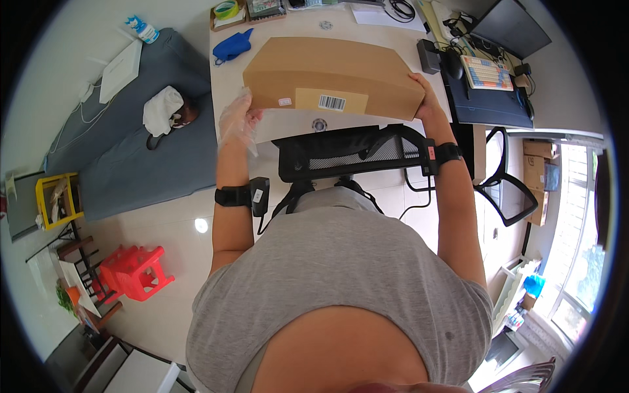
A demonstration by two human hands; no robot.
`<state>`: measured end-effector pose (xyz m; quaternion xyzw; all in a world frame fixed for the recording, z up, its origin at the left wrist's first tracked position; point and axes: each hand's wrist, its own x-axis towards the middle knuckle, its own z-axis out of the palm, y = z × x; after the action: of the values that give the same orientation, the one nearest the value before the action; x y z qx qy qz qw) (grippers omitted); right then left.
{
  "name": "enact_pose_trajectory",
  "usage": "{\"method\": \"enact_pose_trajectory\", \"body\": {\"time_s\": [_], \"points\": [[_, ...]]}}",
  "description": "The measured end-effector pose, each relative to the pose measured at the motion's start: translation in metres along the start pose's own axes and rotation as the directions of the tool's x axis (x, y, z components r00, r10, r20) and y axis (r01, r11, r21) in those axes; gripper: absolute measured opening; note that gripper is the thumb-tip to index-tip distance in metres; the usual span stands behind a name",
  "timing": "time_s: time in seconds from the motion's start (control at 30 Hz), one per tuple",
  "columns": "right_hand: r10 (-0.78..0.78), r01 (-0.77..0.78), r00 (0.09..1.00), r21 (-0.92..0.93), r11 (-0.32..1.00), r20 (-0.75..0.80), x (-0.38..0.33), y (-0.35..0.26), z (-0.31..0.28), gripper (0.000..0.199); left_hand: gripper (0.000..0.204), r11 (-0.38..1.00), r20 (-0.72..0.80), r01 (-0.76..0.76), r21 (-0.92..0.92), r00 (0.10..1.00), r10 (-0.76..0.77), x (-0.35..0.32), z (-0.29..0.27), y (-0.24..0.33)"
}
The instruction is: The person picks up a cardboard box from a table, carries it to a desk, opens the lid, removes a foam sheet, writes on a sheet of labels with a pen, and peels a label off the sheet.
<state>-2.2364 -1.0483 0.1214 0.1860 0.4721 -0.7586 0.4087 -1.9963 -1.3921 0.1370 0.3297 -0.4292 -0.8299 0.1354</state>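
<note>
Barcode label (332, 103), seemingly illegible, on cardboard box (331, 63), ends in pinch grip of hands (429, 100).

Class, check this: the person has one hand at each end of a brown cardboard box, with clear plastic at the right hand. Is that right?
No: the clear plastic is at the left hand, not the right hand, as the head view shows. One hand is indeed at each end of the brown cardboard box.

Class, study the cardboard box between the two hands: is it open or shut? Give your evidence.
Apparently shut: the cardboard box shows unbroken faces and no raised flap, though some sides are hidden.
</note>
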Motion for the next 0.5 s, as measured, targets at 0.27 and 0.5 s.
{"method": "enact_pose_trajectory", "body": {"time_s": [0.27,0.5], "points": [[-0.035,0.038,0.993,-0.029,0.999,0.109,0.040,-0.001,-0.031,0.046,0.056,0.913,-0.134,0.339,0.227,0.939,-0.316,0.007,0.015,-0.016],[0.120,-0.112,0.992,-0.140,0.984,0.044,0.026,0.003,-0.034,0.068,0.066,0.872,-0.186,0.373,0.318,0.926,-0.329,0.011,0.016,-0.030]]}}
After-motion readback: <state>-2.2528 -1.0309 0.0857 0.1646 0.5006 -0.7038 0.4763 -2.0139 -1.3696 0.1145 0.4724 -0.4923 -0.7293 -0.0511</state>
